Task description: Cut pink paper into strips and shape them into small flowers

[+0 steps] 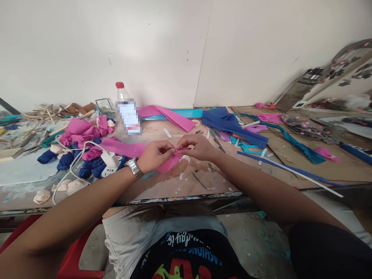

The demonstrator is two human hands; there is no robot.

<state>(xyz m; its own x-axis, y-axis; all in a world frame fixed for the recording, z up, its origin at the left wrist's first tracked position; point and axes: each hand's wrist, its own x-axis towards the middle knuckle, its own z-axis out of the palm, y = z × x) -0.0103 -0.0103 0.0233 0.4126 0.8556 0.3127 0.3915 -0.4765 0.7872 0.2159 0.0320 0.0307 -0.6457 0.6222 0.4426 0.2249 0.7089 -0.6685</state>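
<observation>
A long strip of pink crepe paper (124, 149) runs from the left under my hands, with one end hanging over the tabletop. My left hand (155, 155), wearing a metal watch, pinches the strip between thumb and fingers. Close beside it, my right hand (201, 147) is closed on a gathered, twisted edge of the same strip. The fingertips almost meet, and the exact fold between them is partly hidden. Beyond the hands lies another folded pink strip (177, 118), with a folded dark blue strip (232, 124) to its right.
On the left are bunched pink (80, 131) and blue pieces, a white charger (110, 159) with its cable, and wood scraps. A red-capped bottle (122, 91) stands behind a lit phone (129, 118). Cardboard (287, 155) with blue strips and a white stick (305, 176) lies right.
</observation>
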